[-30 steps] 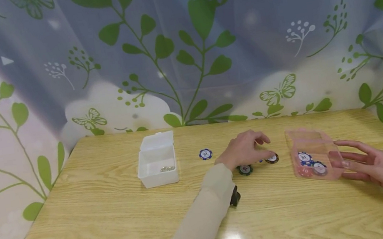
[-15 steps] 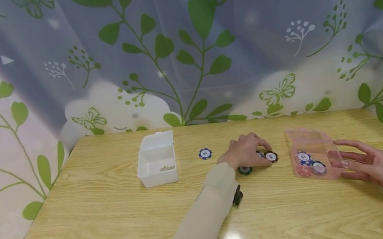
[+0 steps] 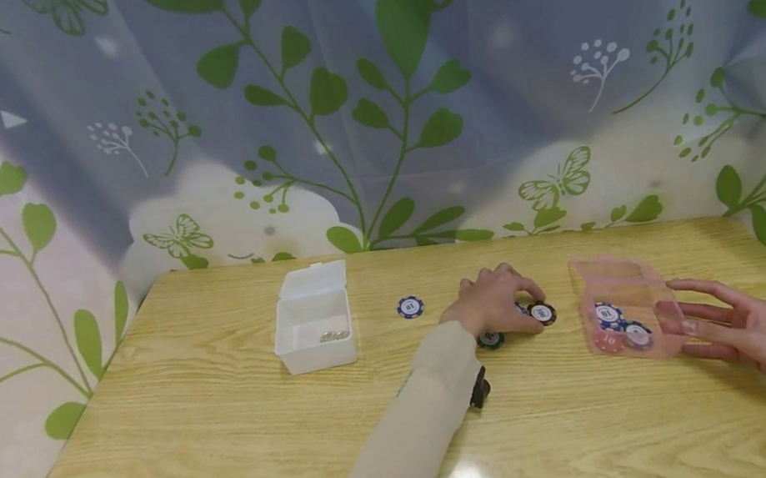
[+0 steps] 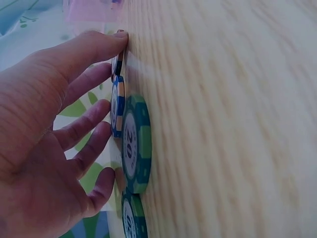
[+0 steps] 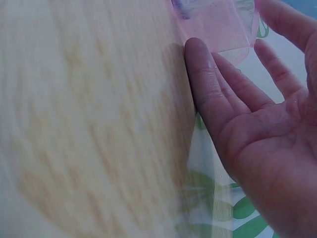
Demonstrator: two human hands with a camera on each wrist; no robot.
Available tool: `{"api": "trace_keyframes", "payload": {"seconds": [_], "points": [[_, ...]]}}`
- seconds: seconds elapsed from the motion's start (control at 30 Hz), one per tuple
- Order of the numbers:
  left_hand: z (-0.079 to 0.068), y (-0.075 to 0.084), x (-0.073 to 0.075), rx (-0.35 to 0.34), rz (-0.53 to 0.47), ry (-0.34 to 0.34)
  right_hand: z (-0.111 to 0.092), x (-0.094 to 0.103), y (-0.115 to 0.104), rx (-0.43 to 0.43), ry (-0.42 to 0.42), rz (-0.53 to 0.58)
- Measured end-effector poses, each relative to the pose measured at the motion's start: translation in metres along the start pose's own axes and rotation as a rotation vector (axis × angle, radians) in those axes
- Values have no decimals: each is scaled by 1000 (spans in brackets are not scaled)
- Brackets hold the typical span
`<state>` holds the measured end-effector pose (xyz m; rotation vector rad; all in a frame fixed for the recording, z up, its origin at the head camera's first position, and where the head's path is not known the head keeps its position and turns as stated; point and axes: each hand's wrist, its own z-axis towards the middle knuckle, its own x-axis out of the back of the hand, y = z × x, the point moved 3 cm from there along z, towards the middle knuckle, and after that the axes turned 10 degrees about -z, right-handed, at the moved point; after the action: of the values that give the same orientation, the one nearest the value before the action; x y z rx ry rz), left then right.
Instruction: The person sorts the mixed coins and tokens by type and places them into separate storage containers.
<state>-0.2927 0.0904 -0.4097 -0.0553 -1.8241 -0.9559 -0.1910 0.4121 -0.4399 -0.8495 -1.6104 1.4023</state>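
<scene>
In the head view, my left hand (image 3: 496, 302) reaches down to the table and pinches a black poker chip (image 3: 543, 314) between thumb and index finger. The left wrist view shows the other fingers spread above a blue chip (image 4: 117, 106) and a green chip (image 4: 136, 144) marked 20, with a second green chip (image 4: 132, 215) beside it. My right hand (image 3: 756, 333) touches the right side of a see-through pink box (image 3: 654, 291) with its fingers nearly straight. Blue and red chips lie in that box, and its lid stands up at the back.
A white box (image 3: 319, 357) with its lid raised stands at the left, a few small shiny pieces (image 3: 334, 336) inside. One blue chip (image 3: 410, 307) lies alone on the wooden table (image 3: 236, 450). A patterned curtain (image 3: 361, 107) hangs behind the table.
My left hand has come down and its thumb and index finger have closed on the black chip. The right hand and the pink box have not visibly moved.
</scene>
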Motion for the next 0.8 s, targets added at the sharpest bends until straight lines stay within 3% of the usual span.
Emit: {"api": "trace_keyframes", "payload": {"seconds": [0.57, 0.8], "points": [[7, 0, 1, 74, -78, 19, 0, -4, -4, 10, -8, 7], [7, 2, 0, 64, -201, 17, 0, -5, -5, 19, -19, 14]]}}
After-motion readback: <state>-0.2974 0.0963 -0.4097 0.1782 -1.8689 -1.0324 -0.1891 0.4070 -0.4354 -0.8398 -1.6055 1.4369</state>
